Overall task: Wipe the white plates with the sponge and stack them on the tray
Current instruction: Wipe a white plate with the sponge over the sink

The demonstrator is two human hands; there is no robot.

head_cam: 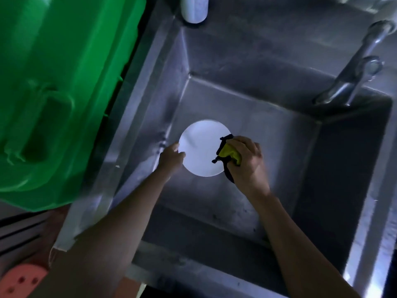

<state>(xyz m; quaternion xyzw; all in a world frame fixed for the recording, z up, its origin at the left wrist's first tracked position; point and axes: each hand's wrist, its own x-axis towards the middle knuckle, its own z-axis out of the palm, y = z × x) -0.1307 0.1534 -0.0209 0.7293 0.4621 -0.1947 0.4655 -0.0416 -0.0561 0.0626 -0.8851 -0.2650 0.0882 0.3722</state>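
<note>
While left hand (171, 158) grips plate (200, 147) | right hand (245, 160) clutches sponge (228, 152) | faucet (352, 69) overhangs sink (247, 50)

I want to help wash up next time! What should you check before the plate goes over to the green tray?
1. Left hand holds the round white plate's rim: ok.
2. Right hand grips the yellow and black sponge against the plate's edge: ok.
3. Plate face looks clean: cannot tell, glare hides it.
4. Plate is over the steel sink: ok.
5. Green plastic tray sits beside the sink, on the left: ok.
6. Metal tap is off: cannot tell.
</note>
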